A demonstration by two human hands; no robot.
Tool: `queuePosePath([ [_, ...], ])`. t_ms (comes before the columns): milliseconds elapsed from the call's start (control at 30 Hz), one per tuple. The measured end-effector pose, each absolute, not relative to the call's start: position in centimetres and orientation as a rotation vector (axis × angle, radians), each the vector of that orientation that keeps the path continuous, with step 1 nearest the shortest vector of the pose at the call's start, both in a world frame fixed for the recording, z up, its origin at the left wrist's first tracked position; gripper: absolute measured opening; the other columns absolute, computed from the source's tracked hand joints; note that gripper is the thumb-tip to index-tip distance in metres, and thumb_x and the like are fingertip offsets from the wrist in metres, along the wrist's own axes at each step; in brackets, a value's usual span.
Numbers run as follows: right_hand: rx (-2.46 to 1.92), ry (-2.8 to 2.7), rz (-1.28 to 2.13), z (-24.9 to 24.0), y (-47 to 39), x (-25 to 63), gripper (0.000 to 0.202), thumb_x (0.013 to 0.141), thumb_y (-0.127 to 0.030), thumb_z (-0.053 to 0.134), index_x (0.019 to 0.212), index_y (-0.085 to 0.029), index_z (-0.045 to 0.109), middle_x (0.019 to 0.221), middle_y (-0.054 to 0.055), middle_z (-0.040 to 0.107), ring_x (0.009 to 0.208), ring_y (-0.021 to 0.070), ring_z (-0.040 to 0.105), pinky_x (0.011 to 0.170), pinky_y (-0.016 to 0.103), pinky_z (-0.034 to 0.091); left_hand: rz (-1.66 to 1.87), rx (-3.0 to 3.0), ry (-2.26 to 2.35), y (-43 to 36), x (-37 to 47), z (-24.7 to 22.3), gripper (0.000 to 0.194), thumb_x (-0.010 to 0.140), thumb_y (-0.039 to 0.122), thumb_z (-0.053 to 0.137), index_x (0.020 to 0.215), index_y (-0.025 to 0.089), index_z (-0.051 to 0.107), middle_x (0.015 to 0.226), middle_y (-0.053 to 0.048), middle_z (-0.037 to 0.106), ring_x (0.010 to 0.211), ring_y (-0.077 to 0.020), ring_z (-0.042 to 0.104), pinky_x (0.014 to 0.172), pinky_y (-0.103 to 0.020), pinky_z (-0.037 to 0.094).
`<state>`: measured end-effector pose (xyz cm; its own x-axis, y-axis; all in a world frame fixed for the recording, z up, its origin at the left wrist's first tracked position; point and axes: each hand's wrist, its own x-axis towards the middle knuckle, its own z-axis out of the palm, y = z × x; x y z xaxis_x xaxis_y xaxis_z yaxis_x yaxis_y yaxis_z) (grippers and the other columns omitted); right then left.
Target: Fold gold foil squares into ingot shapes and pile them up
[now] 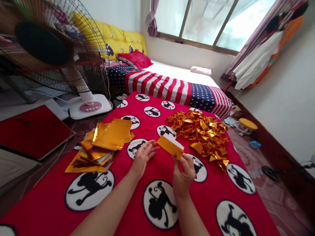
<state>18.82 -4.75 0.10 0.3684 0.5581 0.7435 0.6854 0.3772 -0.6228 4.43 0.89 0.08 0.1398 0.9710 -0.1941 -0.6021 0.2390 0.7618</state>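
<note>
A strip of folded gold foil paper (169, 147), its white inner side showing along the far edge, is pinched at its right end by my right hand (184, 173). My left hand (144, 156) is just left of the paper, fingers stretched out and holding nothing. On the left of the red cloth lies a loose stack of flat gold foil sheets (113, 134). To the right is a heap of folded gold foil pieces (201, 129), shiny and crumpled together.
The red cloth (130, 203) with monkey prints covers the surface before me. A standing fan (90, 106) is at the left. Beyond is a bed with a striped and starred cover (159, 87). A yellow stool (248, 124) sits on the floor at the right.
</note>
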Motion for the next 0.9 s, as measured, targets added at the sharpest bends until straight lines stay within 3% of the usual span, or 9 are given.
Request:
queuePosePath([
  [67, -1.285, -1.396, -0.126, -0.6, -4.7, 18.6, 0.019, 0.086, -0.009, 0.056, 0.092, -0.022, 0.068, 0.093, 0.006, 0.063, 0.086, 0.0181, 0.060, 0.077, 0.034, 0.051, 1.145, 0.638, 0.648, 0.0, 4.6, 0.6, 0.053, 0.079, 0.047, 0.067, 0.121, 0.016, 0.058, 0.123, -0.014, 0.061, 0.104, -0.0245, 0.064, 0.087, -0.035, 0.051],
  [133, -1.307, -1.512, -0.082, -1.0, -4.9, 18.1, 0.028, 0.086, -0.007, 0.050, 0.102, -0.023, 0.068, 0.100, 0.008, 0.062, 0.094, 0.0202, 0.059, 0.082, 0.038, 0.051, 1.117, 0.692, 0.583, -0.6, 4.7, 1.1, 0.064, 0.077, 0.042, 0.071, 0.133, 0.019, 0.049, 0.134, -0.014, 0.054, 0.115, -0.0270, 0.058, 0.091, -0.035, 0.050],
  [300, -1.353, -1.719, 0.124, -1.1, -5.9, 16.2, 0.045, 0.086, -0.011, 0.049, 0.127, -0.026, 0.058, 0.129, 0.012, 0.055, 0.116, 0.0271, 0.053, 0.095, 0.049, 0.047, 1.170, 0.793, 0.604, -0.8, 4.8, 0.9, 0.095, 0.070, 0.026, 0.078, 0.148, 0.026, 0.023, 0.138, -0.011, 0.051, 0.124, -0.0249, 0.052, 0.102, -0.033, 0.043],
  [433, -1.320, -1.807, 0.206, -1.2, -6.3, 15.6, 0.055, 0.086, -0.010, 0.047, 0.139, -0.027, 0.047, 0.140, 0.011, 0.049, 0.124, 0.0285, 0.049, 0.099, 0.051, 0.044, 1.192, 0.782, 0.649, -0.4, 4.5, 0.2, 0.079, 0.073, 0.020, 0.069, 0.143, 0.023, 0.035, 0.132, -0.008, 0.058, 0.121, -0.0225, 0.055, 0.103, -0.031, 0.042],
  [533, -1.307, -1.787, 0.238, -1.3, -6.3, 15.7, 0.058, 0.087, -0.012, 0.048, 0.142, -0.028, 0.043, 0.144, 0.010, 0.047, 0.126, 0.0277, 0.049, 0.101, 0.049, 0.043, 1.210, 0.672, 0.709, 0.0, 4.0, 0.0, 0.068, 0.069, 0.018, 0.063, 0.135, 0.021, 0.047, 0.124, -0.007, 0.064, 0.111, -0.0227, 0.061, 0.095, -0.032, 0.048],
  [733, -1.348, -1.409, 0.324, -0.8, -6.2, 16.6, 0.041, 0.090, -0.024, 0.054, 0.131, -0.024, 0.054, 0.135, 0.011, 0.052, 0.126, 0.0257, 0.048, 0.106, 0.046, 0.039, 1.133, 0.669, 0.846, 0.6, 3.6, -0.3, 0.043, 0.062, 0.021, 0.066, 0.105, 0.011, 0.066, 0.088, -0.007, 0.074, 0.084, -0.0238, 0.068, 0.071, -0.030, 0.053],
  [900, -1.425, -1.080, 0.413, -0.9, -5.7, 17.8, 0.038, 0.091, -0.033, 0.053, 0.127, -0.021, 0.055, 0.134, 0.012, 0.051, 0.124, 0.0241, 0.048, 0.102, 0.043, 0.040, 1.071, 0.964, 0.919, 0.8, 2.9, -0.1, 0.040, 0.069, 0.029, 0.073, 0.105, 0.012, 0.069, 0.094, -0.008, 0.074, 0.081, -0.0213, 0.067, 0.070, -0.027, 0.051],
])
